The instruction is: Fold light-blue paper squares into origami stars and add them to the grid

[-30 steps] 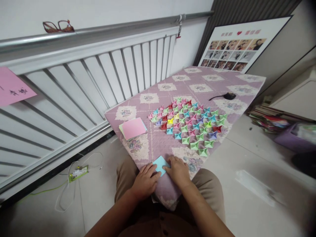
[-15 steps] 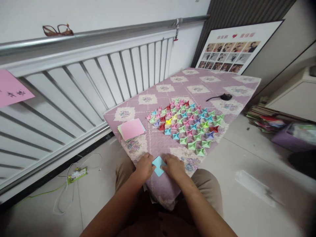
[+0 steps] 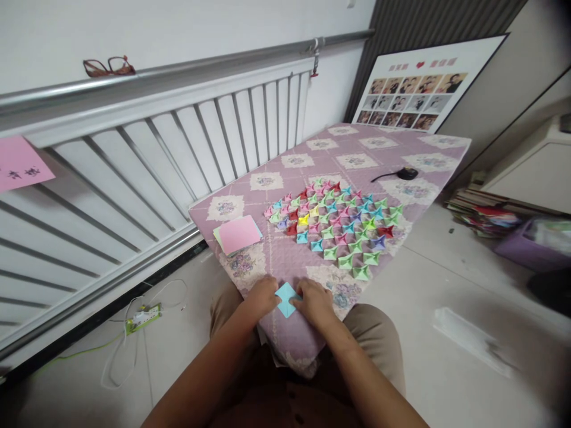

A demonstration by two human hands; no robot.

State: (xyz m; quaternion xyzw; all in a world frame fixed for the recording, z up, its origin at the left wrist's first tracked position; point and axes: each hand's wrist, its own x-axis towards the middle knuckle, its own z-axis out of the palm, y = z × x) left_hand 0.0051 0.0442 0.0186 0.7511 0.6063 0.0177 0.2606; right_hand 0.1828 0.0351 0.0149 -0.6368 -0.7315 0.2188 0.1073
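Left fingers (image 3: pixel 269 285), now curled rather than spread, and right fingers (image 3: pixel 307 286) pinch blue paper (image 3: pixel 286 297).

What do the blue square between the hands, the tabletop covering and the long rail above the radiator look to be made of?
Blue square: likely matte paper, thin and flat with visible crease lines.
Covering: apparently woven or quilted fabric, dull with a textured floral pattern; printed plastic can't be excluded.
Rail: probably metal, grey with glossy highlights.

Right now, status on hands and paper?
Left hand and right hand on opposite sides of light-blue paper. Paper diamond-shaped, creased. Folded paper pieces beyond it; nothing on top.
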